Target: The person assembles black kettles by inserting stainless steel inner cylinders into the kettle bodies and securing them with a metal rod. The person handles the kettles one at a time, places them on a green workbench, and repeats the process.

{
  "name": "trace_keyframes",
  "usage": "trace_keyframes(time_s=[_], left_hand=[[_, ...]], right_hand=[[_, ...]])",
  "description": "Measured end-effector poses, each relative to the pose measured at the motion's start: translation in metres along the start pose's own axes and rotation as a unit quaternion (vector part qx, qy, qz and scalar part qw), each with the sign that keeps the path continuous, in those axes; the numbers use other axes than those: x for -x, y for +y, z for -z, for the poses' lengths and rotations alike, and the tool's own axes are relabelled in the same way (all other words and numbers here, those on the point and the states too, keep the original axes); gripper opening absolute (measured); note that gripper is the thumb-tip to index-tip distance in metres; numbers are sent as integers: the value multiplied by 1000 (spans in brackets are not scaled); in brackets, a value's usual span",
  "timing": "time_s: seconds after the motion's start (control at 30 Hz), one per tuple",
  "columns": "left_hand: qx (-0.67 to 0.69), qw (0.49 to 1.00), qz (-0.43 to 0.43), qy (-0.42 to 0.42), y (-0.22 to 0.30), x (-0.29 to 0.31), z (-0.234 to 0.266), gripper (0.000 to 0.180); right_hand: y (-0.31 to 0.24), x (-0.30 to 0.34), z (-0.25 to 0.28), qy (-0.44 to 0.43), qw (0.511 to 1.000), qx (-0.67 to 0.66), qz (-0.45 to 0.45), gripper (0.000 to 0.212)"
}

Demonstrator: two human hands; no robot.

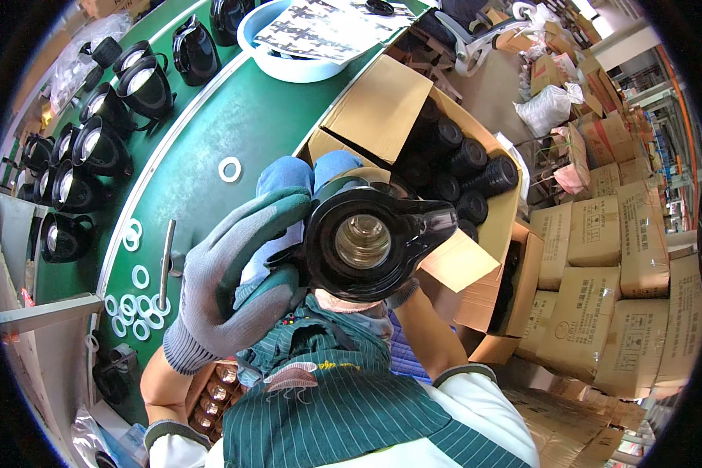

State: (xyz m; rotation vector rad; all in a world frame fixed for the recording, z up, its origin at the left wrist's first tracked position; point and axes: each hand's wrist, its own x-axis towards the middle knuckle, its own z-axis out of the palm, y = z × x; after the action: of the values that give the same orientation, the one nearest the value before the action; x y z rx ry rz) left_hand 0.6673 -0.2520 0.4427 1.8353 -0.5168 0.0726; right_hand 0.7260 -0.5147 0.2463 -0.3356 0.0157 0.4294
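A black vacuum jug (pixel 402 238) is held up in front of me, its round mouth facing up and its spout pointing right. Inside the mouth a shiny glass liner (pixel 363 241) shows. My left hand (pixel 238 269), in a grey knit glove with a darker palm, is closed round the handle side at the jug's left. From the right, my right hand (pixel 404 293) reaches under the jug and supports it; only the glove near the wrist shows clearly, and most of its fingers are hidden by the jug.
Several white rings (pixel 140 308) and a metal rod (pixel 167 257) lie on the green bench (pixel 195 171). Black jugs (pixel 101 148) line its far left. A white-blue basin (pixel 300 69) stands at the back. An open carton (pixel 491 226) of black parts sits right, before stacked cartons (pixel 581 312).
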Motion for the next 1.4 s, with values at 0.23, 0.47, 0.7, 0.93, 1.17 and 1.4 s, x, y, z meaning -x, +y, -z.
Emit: trace_keyframes(time_s=[0.23, 0.47, 0.7, 0.93, 1.17, 1.4], left_hand=[[8, 998, 26, -49, -26, 10, 6, 65], [-88, 976, 164, -112, -105, 86, -14, 58], [-451, 845, 238, 160, -181, 134, 36, 51], [-468, 756, 420, 185, -245, 190, 54, 63], [-133, 923, 314, 177, -159, 77, 48, 49], [-187, 962, 106, -168, -86, -33, 9, 64]], right_hand=[[-46, -14, -32, -34, 998, 15, 46, 73], [-36, -76, -114, -387, 646, 658, 15, 63], [-12, -69, -43, -351, 639, 684, -3, 68], [5, -44, -8, -219, 782, 583, 5, 90], [26, -37, -6, -99, 918, 384, 13, 104], [51, -33, -38, 32, 959, 273, 61, 111]])
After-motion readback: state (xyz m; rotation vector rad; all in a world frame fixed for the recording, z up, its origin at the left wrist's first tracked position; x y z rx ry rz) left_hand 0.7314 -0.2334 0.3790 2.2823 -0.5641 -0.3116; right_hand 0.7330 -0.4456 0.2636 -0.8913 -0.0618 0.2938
